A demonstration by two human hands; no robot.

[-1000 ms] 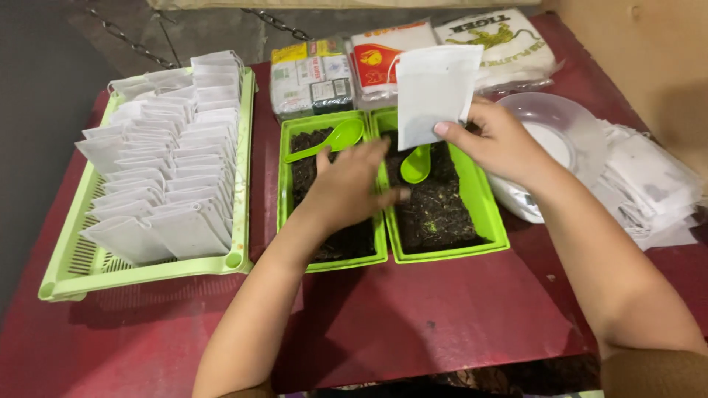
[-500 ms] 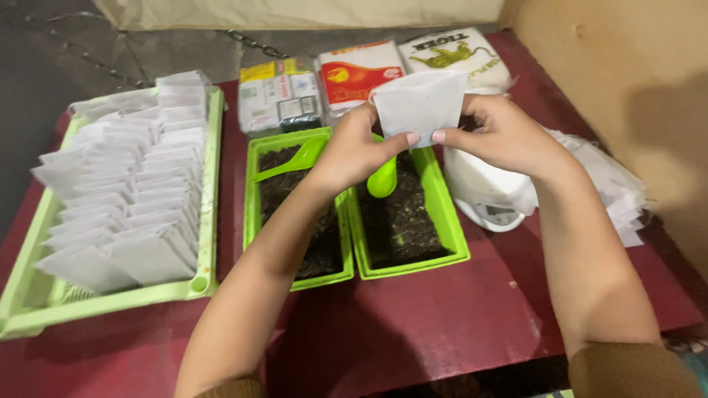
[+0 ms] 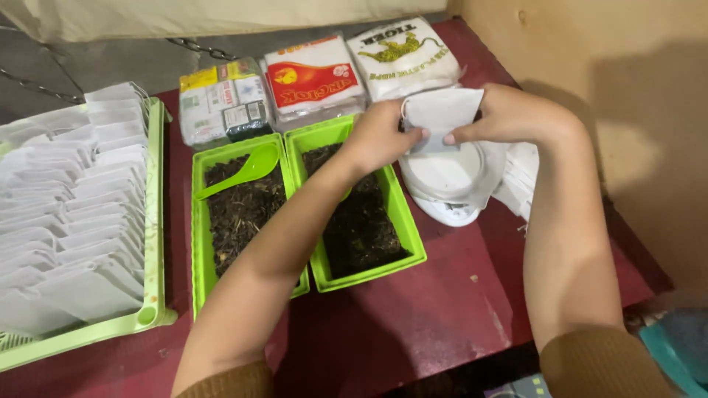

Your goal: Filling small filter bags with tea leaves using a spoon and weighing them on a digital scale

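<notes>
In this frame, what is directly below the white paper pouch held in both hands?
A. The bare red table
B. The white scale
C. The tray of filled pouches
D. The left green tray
B: both hands, left and right, hold the white pouch over the white scale.

Left hand: I have it raised, forearm stretched forward, fingers pinched closed. Right hand: I hold it opposite, wrist bent inward, fingertips pinched, close to the left.
</notes>
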